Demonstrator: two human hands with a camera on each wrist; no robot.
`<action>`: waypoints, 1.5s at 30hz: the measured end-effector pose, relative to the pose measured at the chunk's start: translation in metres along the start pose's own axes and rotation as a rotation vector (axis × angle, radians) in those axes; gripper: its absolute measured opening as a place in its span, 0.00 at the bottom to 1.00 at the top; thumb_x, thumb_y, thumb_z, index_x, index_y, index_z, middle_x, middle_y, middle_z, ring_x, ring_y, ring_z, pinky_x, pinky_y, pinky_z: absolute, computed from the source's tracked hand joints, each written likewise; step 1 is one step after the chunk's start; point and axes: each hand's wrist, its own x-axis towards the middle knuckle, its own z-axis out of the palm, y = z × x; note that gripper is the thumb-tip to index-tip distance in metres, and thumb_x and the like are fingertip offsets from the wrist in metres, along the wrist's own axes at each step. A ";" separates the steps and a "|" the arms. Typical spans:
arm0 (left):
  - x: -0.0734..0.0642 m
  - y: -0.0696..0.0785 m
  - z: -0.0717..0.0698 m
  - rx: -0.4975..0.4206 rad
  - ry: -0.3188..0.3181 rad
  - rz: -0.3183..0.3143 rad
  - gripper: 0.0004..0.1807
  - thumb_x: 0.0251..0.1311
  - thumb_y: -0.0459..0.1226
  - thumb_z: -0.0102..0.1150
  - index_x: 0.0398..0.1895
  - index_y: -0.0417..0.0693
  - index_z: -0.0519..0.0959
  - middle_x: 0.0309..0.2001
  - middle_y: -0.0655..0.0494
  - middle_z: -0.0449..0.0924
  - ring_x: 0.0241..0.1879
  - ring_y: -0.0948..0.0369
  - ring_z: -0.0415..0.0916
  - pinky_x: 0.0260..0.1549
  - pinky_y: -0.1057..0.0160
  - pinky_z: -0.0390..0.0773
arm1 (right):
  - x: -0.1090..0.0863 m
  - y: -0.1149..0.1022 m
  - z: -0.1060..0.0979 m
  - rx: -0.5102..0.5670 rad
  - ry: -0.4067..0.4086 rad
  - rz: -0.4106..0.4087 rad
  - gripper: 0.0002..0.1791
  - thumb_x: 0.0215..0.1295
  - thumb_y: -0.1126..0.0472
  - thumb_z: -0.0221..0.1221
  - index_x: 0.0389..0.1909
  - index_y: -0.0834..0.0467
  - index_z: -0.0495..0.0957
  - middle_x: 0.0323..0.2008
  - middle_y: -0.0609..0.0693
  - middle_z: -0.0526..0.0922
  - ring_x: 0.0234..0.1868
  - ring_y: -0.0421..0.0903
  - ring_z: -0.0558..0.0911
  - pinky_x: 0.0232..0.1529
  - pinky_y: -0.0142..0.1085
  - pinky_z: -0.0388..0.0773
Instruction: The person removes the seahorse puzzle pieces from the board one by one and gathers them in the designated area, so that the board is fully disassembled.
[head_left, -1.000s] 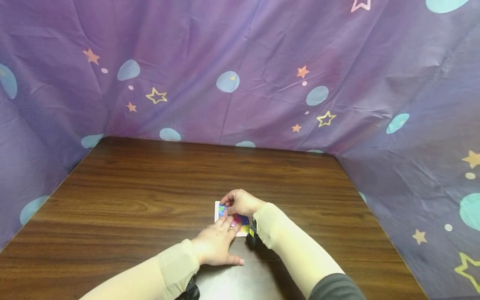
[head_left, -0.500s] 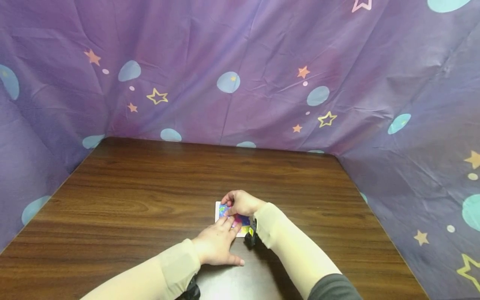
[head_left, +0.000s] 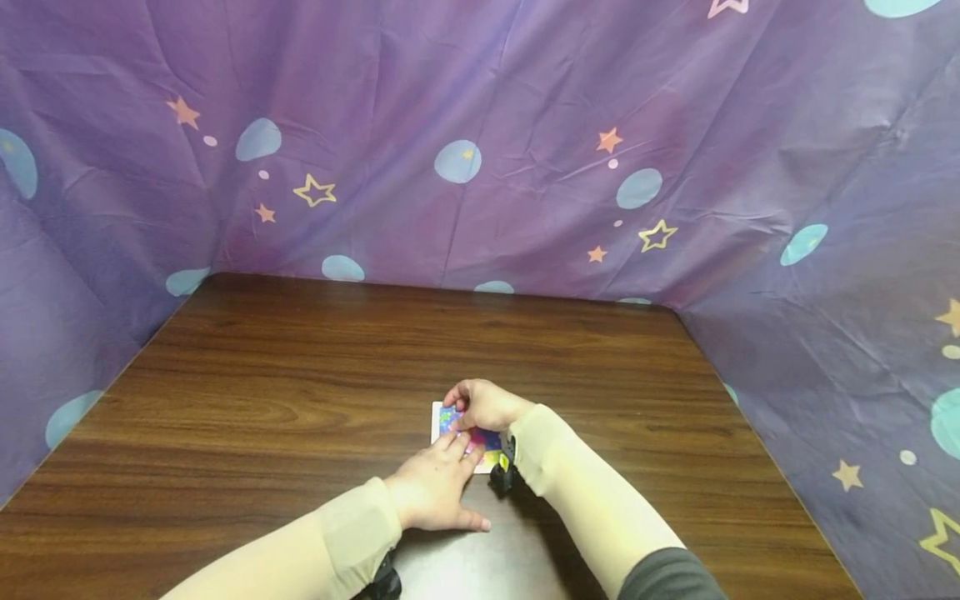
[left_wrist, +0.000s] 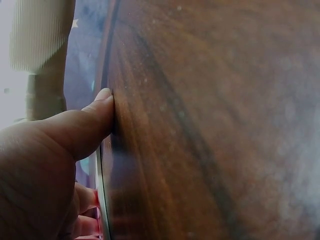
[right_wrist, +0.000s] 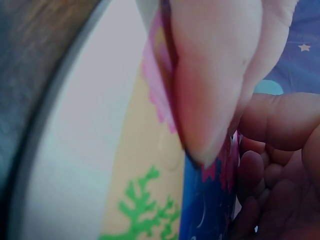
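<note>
A small flat picture board (head_left: 446, 419) with a white border lies near the middle of the table. In the right wrist view, the board (right_wrist: 142, 185) shows green weed on a yellow strip beside blue and pink. My left hand (head_left: 435, 487) rests with spread fingers on its near part, its thumb out on the table. My right hand (head_left: 487, 406) reaches over the board's far part, thumb and bent fingers at the picture. Its curled fingers (right_wrist: 250, 167) show in the right wrist view. Whether they pinch anything is hidden. The left wrist view shows my left hand (left_wrist: 45, 155) from the thumb side.
A dark wood-grain table (head_left: 300, 358) spreads around the board. Purple cloth (head_left: 390, 167) with stars and blue ovals hangs behind it and along both sides. Dark wrist cameras (head_left: 502, 477) sit under the wrists, the right one close to the board's near right corner.
Both hands and the board stay in nearly the same places. The head view shifts very slightly.
</note>
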 end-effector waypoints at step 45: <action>0.001 -0.002 0.004 0.022 0.018 0.006 0.54 0.47 0.70 0.57 0.70 0.42 0.64 0.69 0.41 0.61 0.69 0.49 0.55 0.65 0.55 0.63 | -0.001 -0.008 0.000 -0.328 0.049 -0.064 0.18 0.43 0.71 0.69 0.39 0.58 0.81 0.40 0.49 0.75 0.46 0.45 0.72 0.54 0.38 0.70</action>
